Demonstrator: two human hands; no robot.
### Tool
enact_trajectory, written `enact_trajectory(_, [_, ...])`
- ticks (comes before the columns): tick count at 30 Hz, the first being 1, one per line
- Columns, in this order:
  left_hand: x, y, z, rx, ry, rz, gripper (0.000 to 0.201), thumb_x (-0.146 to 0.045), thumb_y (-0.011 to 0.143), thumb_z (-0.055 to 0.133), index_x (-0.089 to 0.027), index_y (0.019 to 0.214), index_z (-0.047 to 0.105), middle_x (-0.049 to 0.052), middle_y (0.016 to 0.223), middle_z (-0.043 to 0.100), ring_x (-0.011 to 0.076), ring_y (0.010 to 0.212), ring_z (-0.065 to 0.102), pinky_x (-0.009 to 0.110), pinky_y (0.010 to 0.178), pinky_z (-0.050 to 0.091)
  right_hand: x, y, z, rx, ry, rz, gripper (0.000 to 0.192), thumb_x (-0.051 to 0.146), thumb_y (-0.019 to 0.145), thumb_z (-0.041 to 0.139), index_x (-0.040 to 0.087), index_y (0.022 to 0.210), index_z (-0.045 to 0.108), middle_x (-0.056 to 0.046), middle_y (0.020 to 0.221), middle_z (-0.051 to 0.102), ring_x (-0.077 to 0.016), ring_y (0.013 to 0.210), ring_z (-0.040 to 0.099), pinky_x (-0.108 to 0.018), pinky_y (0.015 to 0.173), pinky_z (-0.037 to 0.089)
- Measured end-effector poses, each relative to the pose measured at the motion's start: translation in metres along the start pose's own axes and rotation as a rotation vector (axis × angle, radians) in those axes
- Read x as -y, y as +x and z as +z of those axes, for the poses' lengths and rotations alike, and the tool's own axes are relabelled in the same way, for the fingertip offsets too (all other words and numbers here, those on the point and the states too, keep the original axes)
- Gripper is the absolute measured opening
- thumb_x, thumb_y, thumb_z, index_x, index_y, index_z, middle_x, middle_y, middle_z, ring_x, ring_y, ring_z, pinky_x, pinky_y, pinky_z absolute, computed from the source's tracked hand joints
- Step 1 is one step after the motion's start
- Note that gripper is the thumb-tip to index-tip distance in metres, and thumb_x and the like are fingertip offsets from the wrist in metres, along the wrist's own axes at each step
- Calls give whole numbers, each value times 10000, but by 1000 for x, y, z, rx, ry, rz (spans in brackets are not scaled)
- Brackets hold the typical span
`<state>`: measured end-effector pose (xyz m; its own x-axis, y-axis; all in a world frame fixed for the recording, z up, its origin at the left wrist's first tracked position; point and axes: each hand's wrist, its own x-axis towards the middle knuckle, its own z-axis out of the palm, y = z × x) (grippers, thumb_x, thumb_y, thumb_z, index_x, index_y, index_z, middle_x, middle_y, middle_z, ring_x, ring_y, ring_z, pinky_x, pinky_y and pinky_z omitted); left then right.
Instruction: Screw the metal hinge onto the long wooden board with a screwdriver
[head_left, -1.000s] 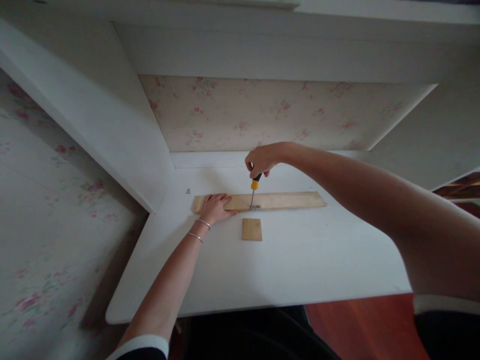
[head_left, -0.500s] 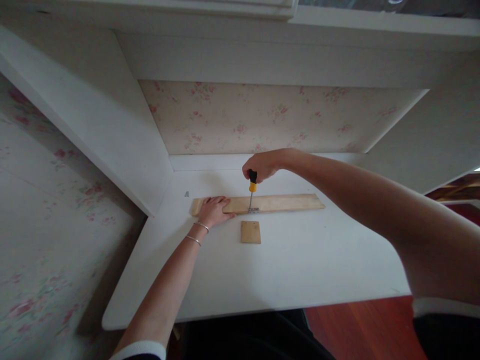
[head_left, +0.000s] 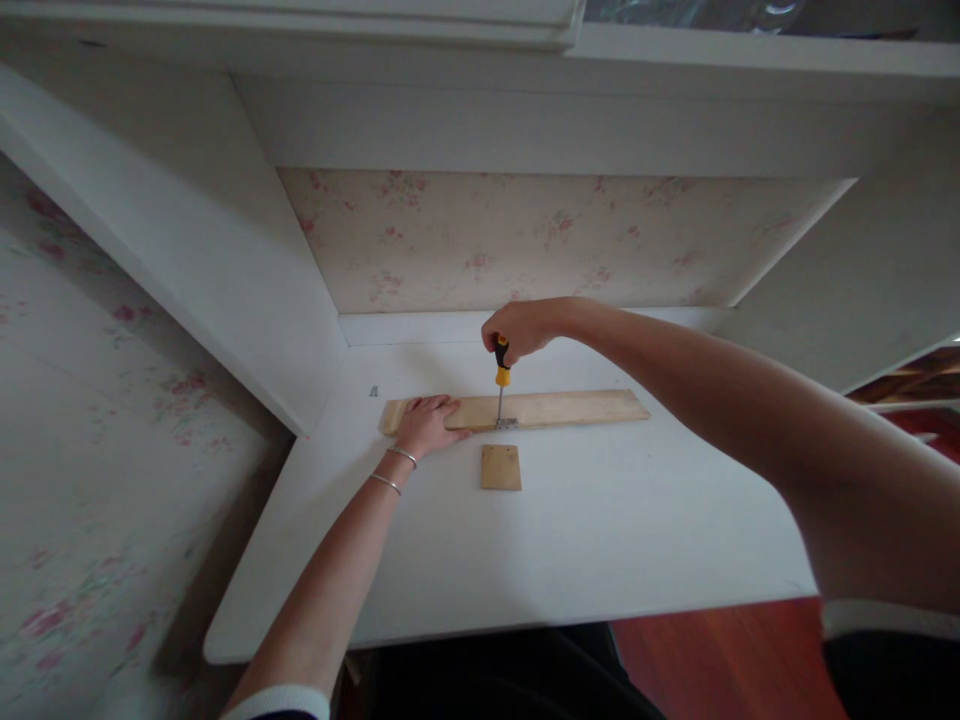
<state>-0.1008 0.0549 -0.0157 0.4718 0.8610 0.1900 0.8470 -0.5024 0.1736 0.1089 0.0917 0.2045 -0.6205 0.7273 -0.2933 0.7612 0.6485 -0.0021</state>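
While under R hand [head_left: 516,328] — screwdriver [head_left: 500,372] upright, plank [head_left: 555,408] w/ L hand [head_left: 426,422] flat.

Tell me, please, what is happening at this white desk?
A person is working on a long wooden strip lying on the white desk. The left hand presses flat on the strip's left end. The right hand grips a screwdriver upright, its tip on a small metal bracket at the strip's near edge. A small wooden square lies just in front.
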Motion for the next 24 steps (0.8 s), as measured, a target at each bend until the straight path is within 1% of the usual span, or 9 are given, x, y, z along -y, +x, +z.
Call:
enact_trajectory(4, [0,1,0,16,7,17,599,-663,724,555,-298,1198,569,41,1281,548,237,1164,486,369,1014,311,-7,-6,5,-66,11,-145,333,36,619,560,191,895,665,-6,816,663,-131,706,556,-229,605,354])
enact_trajectory(6, [2,3,0,45,13,30,617,-668,730,541,-292,1218,552,48,1295,536,243,1170,482,375,1014,316,-10,-11,6,-137,44,-202,349,-13,611,494,193,841,655,5,785,655,-118,694,548,-219,616,356])
enact_trajectory(8, [5,5,-2,86,17,50,615,-670,750,513,-282,1227,546,55,1312,524,248,1183,476,382,1013,325,-13,-20,6,-222,68,-214,352,-30,607,467,190,817,645,3,787,652,-114,702,548,-214,633,361])
enact_trajectory(11, [4,12,-9,123,17,111,514,-607,816,473,-263,1182,584,60,1306,530,227,1173,493,355,998,355,-17,-40,9,-333,86,-144,312,0,624,502,187,829,644,-9,829,657,-125,738,555,-220,665,369])
enact_trajectory(14, [-9,20,-17,125,7,278,332,-440,907,415,-271,1082,641,31,1212,594,180,1074,557,312,946,391,-21,-66,22,-451,146,18,223,122,663,595,192,867,652,-16,849,655,-144,753,560,-237,670,379])
enact_trajectory(16, [-24,27,-21,136,3,412,308,-343,935,376,-274,1041,657,16,1137,631,162,992,589,301,896,412,-24,-84,41,-537,251,190,192,217,693,624,200,882,658,-12,826,652,-147,726,560,-247,645,385])
enact_trajectory(18, [-40,34,-21,155,13,521,305,-289,938,369,-269,1037,657,15,1085,649,157,953,600,287,842,428,-29,-104,67,-645,399,329,187,269,711,634,205,885,661,-7,824,651,-149,739,569,-259,668,399])
enact_trajectory(21, [-56,46,-18,192,66,627,294,-229,922,387,-279,1041,652,13,1031,659,148,931,604,264,790,434,-34,-134,119,-787,708,480,233,343,703,667,209,895,663,-5,832,651,-158,772,578,-290,720,424])
enact_trajectory(24, [-61,59,-13,216,126,669,291,-201,903,409,-295,1028,655,7,993,663,136,893,610,253,765,435,-33,-164,175,-902,1145,575,318,383,655,728,210,908,645,-12,846,642,-156,757,580,-310,712,458])
